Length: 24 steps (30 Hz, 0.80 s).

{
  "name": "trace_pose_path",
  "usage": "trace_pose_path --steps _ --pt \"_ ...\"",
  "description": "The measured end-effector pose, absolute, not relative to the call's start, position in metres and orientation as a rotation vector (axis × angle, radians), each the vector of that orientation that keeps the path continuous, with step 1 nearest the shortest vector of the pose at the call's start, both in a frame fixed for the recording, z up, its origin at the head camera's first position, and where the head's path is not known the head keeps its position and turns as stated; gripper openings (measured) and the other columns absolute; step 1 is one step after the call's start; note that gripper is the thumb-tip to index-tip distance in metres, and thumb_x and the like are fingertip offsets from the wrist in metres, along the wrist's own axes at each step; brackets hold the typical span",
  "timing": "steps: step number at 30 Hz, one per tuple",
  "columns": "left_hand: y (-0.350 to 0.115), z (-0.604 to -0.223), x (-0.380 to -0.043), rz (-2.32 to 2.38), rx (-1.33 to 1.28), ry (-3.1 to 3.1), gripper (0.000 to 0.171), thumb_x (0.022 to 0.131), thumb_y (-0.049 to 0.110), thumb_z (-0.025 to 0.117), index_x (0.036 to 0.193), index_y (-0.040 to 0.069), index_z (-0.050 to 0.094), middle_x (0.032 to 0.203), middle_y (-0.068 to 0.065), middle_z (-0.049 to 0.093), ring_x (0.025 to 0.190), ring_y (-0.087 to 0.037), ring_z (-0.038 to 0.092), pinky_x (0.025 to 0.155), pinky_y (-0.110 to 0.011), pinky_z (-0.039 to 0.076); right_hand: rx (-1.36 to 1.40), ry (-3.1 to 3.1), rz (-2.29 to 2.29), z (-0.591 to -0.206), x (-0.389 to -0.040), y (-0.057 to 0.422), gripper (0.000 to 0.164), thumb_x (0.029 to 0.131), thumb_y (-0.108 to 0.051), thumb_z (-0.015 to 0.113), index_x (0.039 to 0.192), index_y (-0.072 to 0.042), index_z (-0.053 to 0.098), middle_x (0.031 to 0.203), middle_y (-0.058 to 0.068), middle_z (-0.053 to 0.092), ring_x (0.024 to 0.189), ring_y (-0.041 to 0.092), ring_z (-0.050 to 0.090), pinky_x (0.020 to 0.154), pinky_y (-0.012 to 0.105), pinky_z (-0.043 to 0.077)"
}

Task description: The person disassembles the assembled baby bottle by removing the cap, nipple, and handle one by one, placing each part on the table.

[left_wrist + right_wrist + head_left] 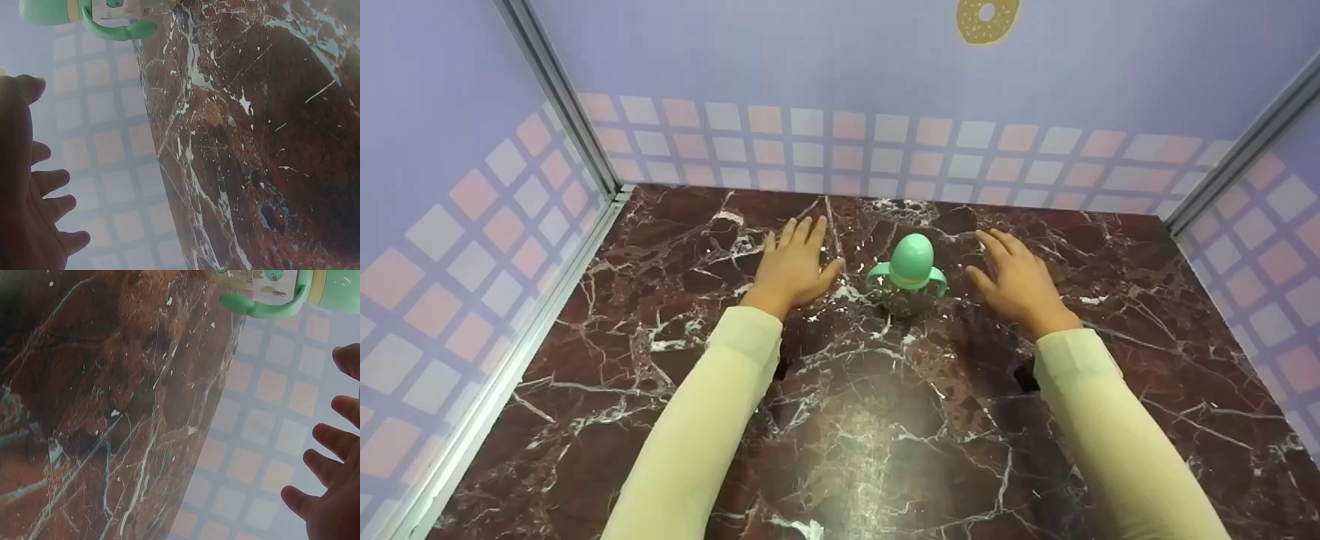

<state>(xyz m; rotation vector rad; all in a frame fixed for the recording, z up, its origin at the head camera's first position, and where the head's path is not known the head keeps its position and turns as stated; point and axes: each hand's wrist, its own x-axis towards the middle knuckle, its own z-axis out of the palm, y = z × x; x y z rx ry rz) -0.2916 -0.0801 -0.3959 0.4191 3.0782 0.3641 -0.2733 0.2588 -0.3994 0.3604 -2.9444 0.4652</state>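
A baby bottle (911, 262) with a domed mint-green cap and two green side handles stands upright on the dark red marble tabletop (862, 405). Its clear body carries printed pictures, seen in part in the left wrist view beside a green handle (115, 31). To the bottle's left is my left hand (795, 262), palm down with fingers extended and holding nothing. On the other side my right hand (1016, 281) is likewise spread and empty, its thumb toward the bottle. Both hands are apart from it. The right wrist view shows the other handle (267, 306) above my fingertips (323, 464).
A lilac back wall (810, 75) with pink and white printed squares rises behind the table. Similar side panels (457, 225) enclose it left and right, joined by metal corner posts (562, 90). A donut picture (987, 19) is printed high on the back wall.
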Motion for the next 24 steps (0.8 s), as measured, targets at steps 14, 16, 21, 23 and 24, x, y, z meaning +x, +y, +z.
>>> trace_pose_path --steps 14,16,21,23,24 --pt "-0.067 -0.401 -0.29 0.393 0.458 3.066 0.078 0.097 0.061 0.031 0.157 0.015 0.011 0.162 -0.013 0.018 0.15 -0.034 0.012 0.12 -0.057 0.007 0.374 -2.911 0.538 -0.396 -0.273 0.245 0.058 0.096 -0.04 0.055 0.147 -0.016 0.04 0.149 0.02 0.039 0.134 0.046 0.039 0.111 0.065 0.025" --pt "-0.065 -0.402 -0.29 0.396 0.459 3.065 0.078 0.097 0.061 0.032 0.157 0.015 0.011 0.162 -0.013 0.019 0.15 -0.034 0.013 0.12 -0.056 0.008 0.379 -2.902 0.554 -0.395 -0.272 0.243 0.058 0.096 -0.041 0.055 0.146 -0.016 0.041 0.149 0.02 0.039 0.134 0.046 0.039 0.111 0.065 0.025" --pt "-0.061 -0.404 -0.29 0.402 0.468 3.058 0.078 0.097 0.06 0.034 0.157 0.015 0.011 0.161 -0.012 0.02 0.15 -0.033 0.014 0.121 -0.055 0.008 0.388 -2.892 0.582 -0.393 -0.271 0.239 0.058 0.096 -0.043 0.054 0.146 -0.016 0.042 0.149 0.018 0.04 0.134 0.044 0.04 0.11 0.065 0.026" --pt "-0.059 -0.405 -0.29 0.415 0.474 3.052 0.079 0.097 0.061 0.034 0.157 0.015 0.011 0.161 -0.012 0.02 0.15 -0.033 0.014 0.121 -0.055 0.008 0.391 -2.896 0.593 -0.392 -0.27 0.237 0.059 0.097 -0.044 0.054 0.147 -0.016 0.041 0.149 0.018 0.04 0.135 0.043 0.039 0.11 0.065 0.027" --pt "-0.058 -0.405 -0.29 0.423 0.478 3.051 0.079 0.097 0.061 0.034 0.157 0.015 0.011 0.161 -0.012 0.021 0.15 -0.033 0.013 0.121 -0.055 0.008 0.392 -2.898 0.599 -0.392 -0.27 0.237 0.059 0.097 -0.044 0.054 0.147 -0.016 0.041 0.15 0.017 0.039 0.135 0.043 0.039 0.11 0.064 0.027"
